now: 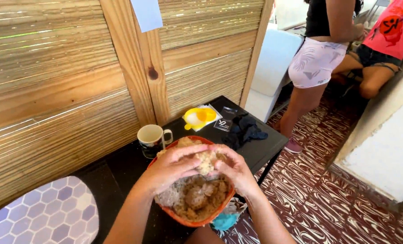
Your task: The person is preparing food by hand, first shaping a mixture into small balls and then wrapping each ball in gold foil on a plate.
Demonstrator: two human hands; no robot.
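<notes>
Brown dough [206,161] between both hands [172,168]

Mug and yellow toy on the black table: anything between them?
Head view: only bare black table between the mug and the yellow toy.

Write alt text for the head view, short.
Two bare hands, left hand and right hand, press a pale lump of dough together over an orange bowl of brown crumbly mix on a black table. A mug stands behind the bowl; two people stand at the back right.
</notes>
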